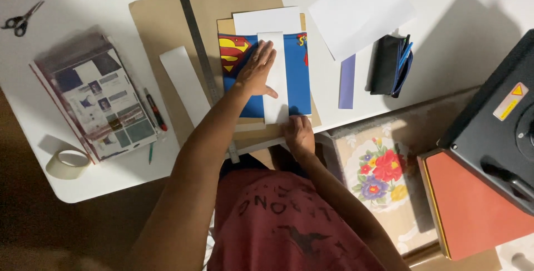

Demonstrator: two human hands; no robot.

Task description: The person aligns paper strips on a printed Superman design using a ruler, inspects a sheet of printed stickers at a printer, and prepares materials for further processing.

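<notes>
left hand [257, 70] flat on white strip [275, 82]; metal ruler [201, 54] beside.

scissors [20, 20] lie near the tabletop's far left corner. a clear sleeve of printed sheets [97, 101] rests along the left side, with a red-and-black pen [156, 111] just beside its right edge. a roll of tape [67, 164] sits at the near left edge. a loose white strip [184, 84] lies on brown kraft paper [158, 20], left of a long metal ruler [201, 54]. toward the far right edge: a white sheet [360, 10], a purple strip [347, 82] and a dark pencil case [391, 65]. a black machine [495, 132] stands off the right edge.
</notes>
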